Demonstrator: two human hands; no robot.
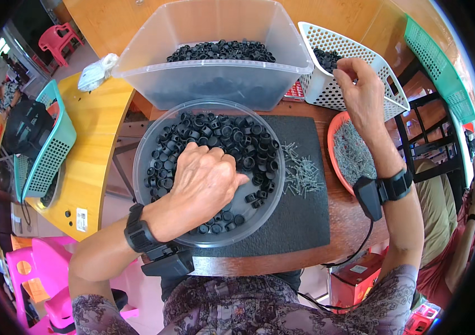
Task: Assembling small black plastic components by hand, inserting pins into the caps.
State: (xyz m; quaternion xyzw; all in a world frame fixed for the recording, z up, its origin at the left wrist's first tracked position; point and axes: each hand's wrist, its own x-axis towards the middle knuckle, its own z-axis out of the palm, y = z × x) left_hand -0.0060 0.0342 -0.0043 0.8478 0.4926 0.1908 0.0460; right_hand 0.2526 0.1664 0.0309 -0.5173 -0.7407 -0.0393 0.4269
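Observation:
My left hand (204, 176) reaches into a round clear tub (142, 162) of small black plastic caps (237, 137). Its fingers curl down toward the caps, with the tips hidden beneath the hand and the thumb pointing right. Over the near rim of a white perforated basket (385, 72) is my right hand (360, 92), thumb and fingers bent together. Whatever those fingers hold is too small or hidden to make out. Small black parts (327, 58) lie inside that basket, just beyond the fingertips.
Behind the tub stands a large clear bin (215, 70) of black parts. Loose screws (303, 174) lie on a black mat (304, 223); more fill an orange bowl (335, 162). A yellow table (95, 145) bears a green basket (53, 145). Someone sits at the right (438, 212).

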